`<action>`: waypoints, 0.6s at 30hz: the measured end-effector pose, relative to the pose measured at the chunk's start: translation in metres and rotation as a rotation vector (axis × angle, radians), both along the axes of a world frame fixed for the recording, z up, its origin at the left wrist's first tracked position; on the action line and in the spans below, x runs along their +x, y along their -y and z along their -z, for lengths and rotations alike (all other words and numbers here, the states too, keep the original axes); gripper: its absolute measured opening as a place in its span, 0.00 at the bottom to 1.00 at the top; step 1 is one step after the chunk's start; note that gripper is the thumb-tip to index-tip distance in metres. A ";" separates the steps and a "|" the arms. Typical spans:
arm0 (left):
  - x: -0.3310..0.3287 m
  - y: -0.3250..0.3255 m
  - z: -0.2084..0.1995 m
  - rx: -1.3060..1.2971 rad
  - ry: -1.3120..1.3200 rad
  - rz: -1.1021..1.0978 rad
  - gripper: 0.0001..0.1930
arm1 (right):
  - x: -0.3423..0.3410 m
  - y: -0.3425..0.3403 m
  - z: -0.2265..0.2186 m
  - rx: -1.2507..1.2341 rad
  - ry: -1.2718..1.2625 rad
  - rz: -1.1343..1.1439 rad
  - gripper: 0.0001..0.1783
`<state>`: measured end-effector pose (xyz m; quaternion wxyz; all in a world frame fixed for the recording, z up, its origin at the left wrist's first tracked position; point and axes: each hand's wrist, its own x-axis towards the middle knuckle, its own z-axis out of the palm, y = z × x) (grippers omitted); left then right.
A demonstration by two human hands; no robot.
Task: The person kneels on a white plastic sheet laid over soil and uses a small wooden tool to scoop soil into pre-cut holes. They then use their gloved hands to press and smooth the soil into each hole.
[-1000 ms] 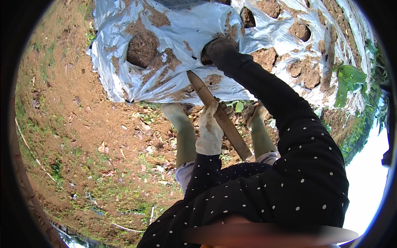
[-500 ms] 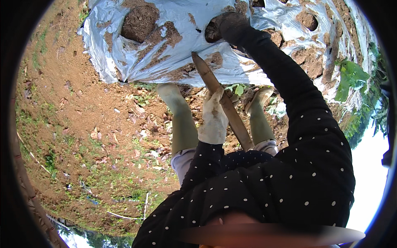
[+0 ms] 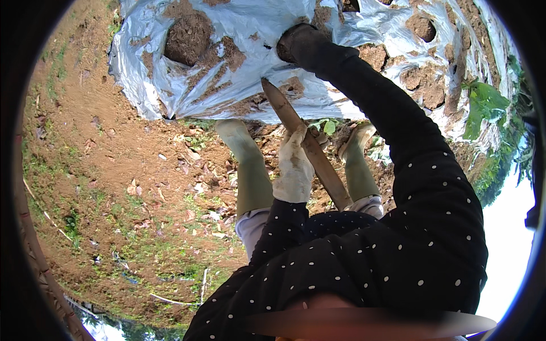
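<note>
Pointed wooden stake (image 3: 304, 149), soil-stained, gripped by gloved left hand (image 3: 294, 167), right hand (image 3: 297, 41) perhaps gloved

Brown wooden stake (image 3: 304, 149) in my left grip (image 3: 294, 167), slanting up-left, pointed tip at the edge of silvery, soil-strewn plastic mulch sheet (image 3: 250, 68)

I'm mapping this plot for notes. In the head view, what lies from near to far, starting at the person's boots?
Green boots → left hand gripping the wooden stake → grey plastic sheet → right hand on the sheet → soil-filled hole.
</note>
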<state>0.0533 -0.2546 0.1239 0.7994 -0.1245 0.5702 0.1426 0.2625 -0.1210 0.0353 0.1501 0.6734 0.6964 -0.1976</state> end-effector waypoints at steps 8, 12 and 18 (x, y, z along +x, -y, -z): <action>-0.002 -0.008 -0.008 0.027 0.081 -0.002 0.12 | 0.009 -0.007 -0.004 0.084 -0.071 -0.037 0.17; -0.002 -0.008 -0.009 0.043 0.112 -0.048 0.11 | 0.029 0.020 -0.011 0.302 -0.151 -0.120 0.18; 0.003 -0.012 -0.008 0.042 0.123 -0.021 0.09 | 0.029 0.046 -0.015 0.551 -0.133 -0.273 0.19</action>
